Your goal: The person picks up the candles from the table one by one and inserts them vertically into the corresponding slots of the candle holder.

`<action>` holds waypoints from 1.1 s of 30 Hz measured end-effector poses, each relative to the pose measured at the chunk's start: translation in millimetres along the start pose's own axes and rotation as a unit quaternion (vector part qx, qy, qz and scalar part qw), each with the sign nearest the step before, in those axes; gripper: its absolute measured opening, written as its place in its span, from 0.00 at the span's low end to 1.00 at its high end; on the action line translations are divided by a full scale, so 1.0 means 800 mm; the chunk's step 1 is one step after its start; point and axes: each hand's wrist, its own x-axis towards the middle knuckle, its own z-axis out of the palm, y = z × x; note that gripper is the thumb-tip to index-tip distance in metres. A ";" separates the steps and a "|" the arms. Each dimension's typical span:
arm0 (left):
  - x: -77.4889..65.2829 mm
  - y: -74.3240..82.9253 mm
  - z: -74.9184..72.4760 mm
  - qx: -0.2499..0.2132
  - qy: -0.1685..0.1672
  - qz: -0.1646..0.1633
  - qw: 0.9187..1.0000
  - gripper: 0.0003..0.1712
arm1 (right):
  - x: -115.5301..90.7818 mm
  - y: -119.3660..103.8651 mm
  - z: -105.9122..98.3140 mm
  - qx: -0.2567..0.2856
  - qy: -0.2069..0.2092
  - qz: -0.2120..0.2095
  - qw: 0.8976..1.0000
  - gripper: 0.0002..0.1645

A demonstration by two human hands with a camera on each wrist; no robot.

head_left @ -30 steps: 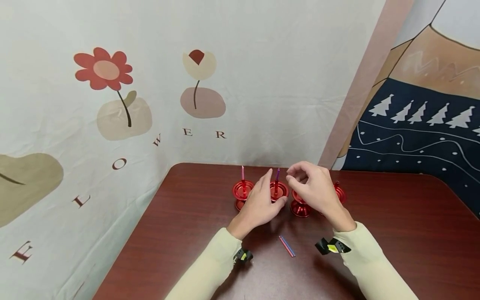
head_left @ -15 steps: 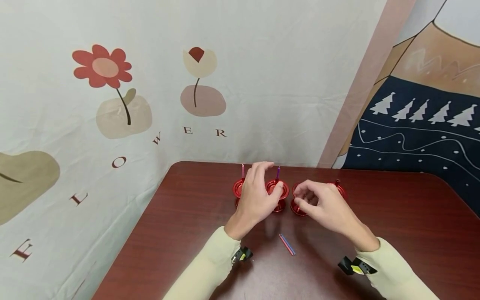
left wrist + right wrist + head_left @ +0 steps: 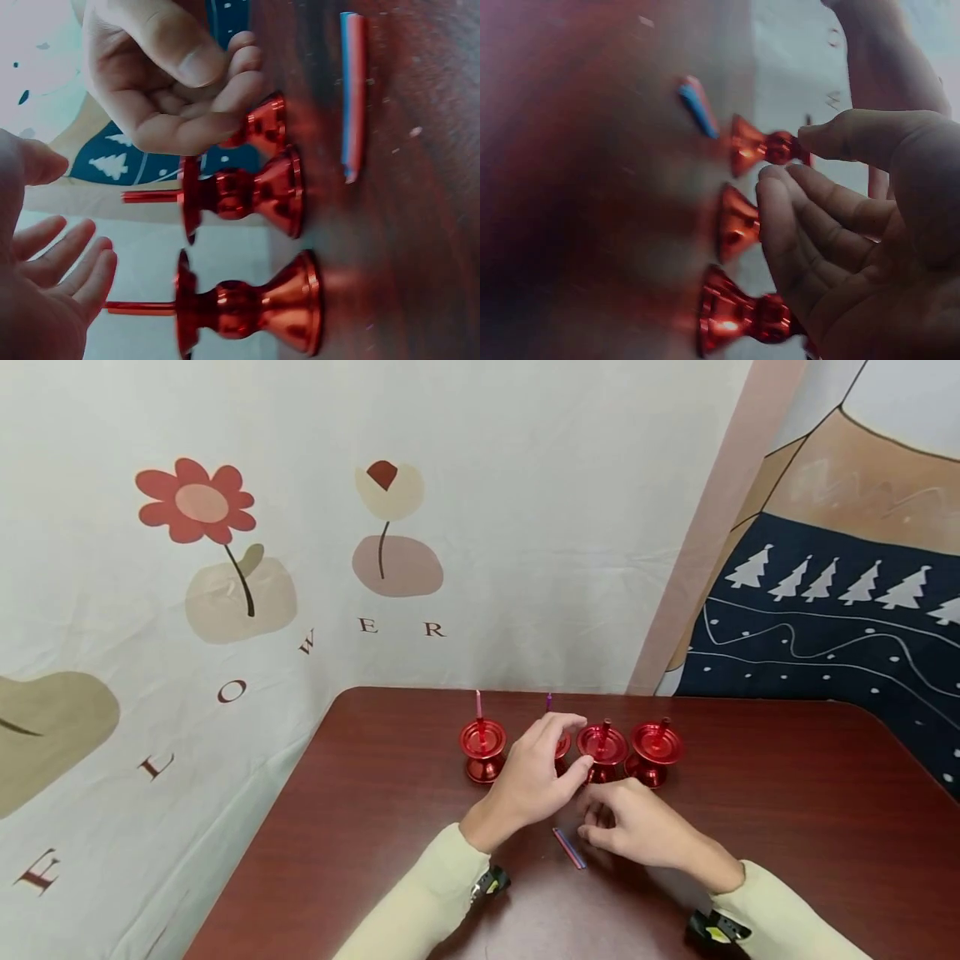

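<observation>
A row of shiny red candle holders stands along the back of the table. A pink candle (image 3: 479, 706) is upright in the leftmost holder (image 3: 482, 739). A purple candle (image 3: 549, 702) rises from the second holder, partly hidden behind my left hand (image 3: 531, 777). That hand holds nothing, its fingers loosely bent. The third holder (image 3: 602, 745) and rightmost holder (image 3: 657, 745) have bare red sockets. My right hand (image 3: 645, 827) is low in front of these, fingers loosely curled with nothing between them. Just left of its fingertips, a red candle (image 3: 358, 97) and a blue candle (image 3: 697, 110) lie side by side.
The dark red-brown table (image 3: 375, 827) has a rounded back corner at the left. Behind it hangs a pale cloth (image 3: 540, 568) printed with flowers and letters. A navy cloth (image 3: 810, 652) with white trees hangs at the right.
My right hand has come down from the third holder toward the candles on the table. My left hand has shifted slightly right and lower, now covering much of the second holder.
</observation>
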 end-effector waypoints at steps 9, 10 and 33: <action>0.009 -0.012 0.020 0.100 -0.098 -0.023 0.990 0.35 | 0.003 -0.006 0.019 0.009 -0.054 0.060 0.997 0.10; 0.011 -0.013 0.021 0.105 -0.107 -0.022 0.988 0.36 | 0.003 -0.006 0.019 0.011 -0.059 0.069 0.996 0.09; 0.031 -0.016 0.049 0.150 -0.157 -0.053 0.975 0.41 | 0.004 0.001 0.023 -0.005 -0.062 0.104 0.993 0.12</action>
